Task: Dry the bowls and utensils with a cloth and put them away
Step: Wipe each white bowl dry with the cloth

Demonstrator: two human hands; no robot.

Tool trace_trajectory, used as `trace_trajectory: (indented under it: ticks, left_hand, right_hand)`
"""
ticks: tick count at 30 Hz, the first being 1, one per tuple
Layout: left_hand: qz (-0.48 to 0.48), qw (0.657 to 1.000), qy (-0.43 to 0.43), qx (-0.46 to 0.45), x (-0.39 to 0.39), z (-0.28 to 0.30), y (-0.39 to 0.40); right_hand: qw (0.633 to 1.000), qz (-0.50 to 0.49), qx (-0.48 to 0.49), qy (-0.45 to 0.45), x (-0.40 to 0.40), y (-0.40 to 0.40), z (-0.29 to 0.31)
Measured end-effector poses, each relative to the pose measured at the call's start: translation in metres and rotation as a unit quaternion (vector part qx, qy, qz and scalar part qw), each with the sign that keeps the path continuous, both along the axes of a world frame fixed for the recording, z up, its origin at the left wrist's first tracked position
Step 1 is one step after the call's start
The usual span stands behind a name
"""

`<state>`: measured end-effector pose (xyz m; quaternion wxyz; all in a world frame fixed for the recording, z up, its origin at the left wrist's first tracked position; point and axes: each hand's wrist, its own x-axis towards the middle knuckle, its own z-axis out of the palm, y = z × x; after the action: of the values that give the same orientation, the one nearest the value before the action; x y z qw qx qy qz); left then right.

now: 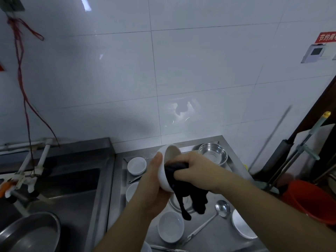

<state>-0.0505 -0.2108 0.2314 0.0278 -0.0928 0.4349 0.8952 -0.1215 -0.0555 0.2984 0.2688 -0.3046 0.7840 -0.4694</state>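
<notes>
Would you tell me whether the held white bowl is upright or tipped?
Tipped: the white bowl lies on its side, its mouth facing right.

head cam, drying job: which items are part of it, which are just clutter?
Job:
held white bowl, left hand gripping it
black cloth, in right hand grip
white bowls on counter
steel bowl
ladle

Clutter:
sink
taps
steel basin
orange bucket
red cord
</notes>
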Motion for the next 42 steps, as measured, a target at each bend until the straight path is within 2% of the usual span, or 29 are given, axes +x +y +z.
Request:
trace_trajectory:
  ticks: [2, 3, 6, 8, 10, 11, 13, 16, 19, 21, 22, 24, 26, 28, 29, 33, 36, 38, 40, 42]
  left_hand:
    - [-0.014, 1.0, 0.012, 0.021, -0.001, 0.005, 0.002]
    - [-0.015, 0.999, 0.014, 0.034, -0.001, 0.007, 0.004]
    - [-0.001, 0.998, 0.015, 0.061, -0.002, 0.009, 0.012]
    - [0.011, 0.997, 0.003, 0.081, -0.003, 0.009, 0.018]
    - [0.022, 0.995, -0.007, 0.095, -0.003, 0.009, 0.025]
    - [0.031, 0.995, -0.013, 0.097, -0.004, 0.008, 0.026]
    - [0.044, 0.995, -0.018, 0.086, -0.005, 0.01, 0.025]
    - [0.051, 0.999, -0.018, 0.002, -0.005, 0.019, 0.02]
    - [0.068, 0.995, -0.009, -0.066, -0.005, 0.022, 0.018]
    - [0.079, 0.993, 0.013, -0.088, -0.005, 0.021, 0.018]
    - [0.082, 0.992, 0.023, -0.094, -0.004, 0.02, 0.016]
    - [0.08, 0.991, 0.035, -0.1, -0.002, 0.018, 0.016]
    - [0.077, 0.989, 0.033, -0.12, -0.001, 0.015, 0.016]
    - [0.06, 0.985, 0.036, -0.156, 0.002, 0.012, 0.014]
    - [0.053, 0.98, 0.04, -0.186, 0.004, 0.013, 0.013]
    - [0.023, 0.952, 0.067, -0.298, 0.008, 0.015, 0.004]
    - [0.016, 0.932, 0.074, -0.355, 0.006, 0.017, -0.003]
    - [0.058, 0.943, 0.038, -0.326, 0.004, 0.014, -0.005]
    - [0.109, 0.962, -0.052, -0.245, 0.003, 0.005, -0.004]
    - [0.091, 0.977, -0.144, -0.128, 0.003, -0.006, -0.002]
  right_hand:
    - [0.986, -0.033, -0.133, -0.096, 0.007, -0.002, -0.007]
    - [0.979, -0.056, -0.172, -0.092, 0.009, -0.005, -0.012]
    - [0.973, -0.128, -0.18, 0.065, 0.01, -0.012, -0.023]
    - [0.956, -0.136, -0.136, 0.224, 0.006, -0.012, -0.024]
    - [0.925, -0.099, -0.048, 0.364, 0.0, -0.01, -0.023]
    - [0.913, -0.067, 0.018, 0.402, -0.001, -0.009, -0.021]
    - [0.899, -0.024, 0.154, 0.409, -0.002, -0.012, -0.015]
    - [0.925, -0.046, 0.231, 0.299, -0.001, -0.017, 0.0]
    - [0.976, -0.067, 0.173, 0.115, -0.004, -0.011, 0.009]
    - [0.99, -0.102, 0.081, -0.051, -0.002, -0.005, 0.01]
    - [0.981, -0.125, 0.019, -0.147, 0.001, -0.003, 0.008]
    - [0.932, -0.166, -0.091, -0.308, 0.009, 0.0, 0.004]
    - [0.877, -0.211, -0.155, -0.402, 0.01, -0.001, -0.002]
    - [0.844, -0.242, -0.185, -0.441, 0.005, -0.001, -0.006]
    - [0.841, -0.24, -0.186, -0.449, 0.003, -0.001, -0.007]
    - [0.869, -0.178, -0.154, -0.435, 0.003, -0.001, -0.007]
    - [0.865, -0.17, -0.194, -0.431, 0.005, 0.0, -0.012]
    - [0.852, -0.166, -0.251, -0.428, 0.005, -0.001, -0.015]
    - [0.832, -0.195, -0.31, -0.416, 0.003, -0.001, -0.016]
    - [0.813, -0.23, -0.347, -0.406, -0.001, -0.001, -0.017]
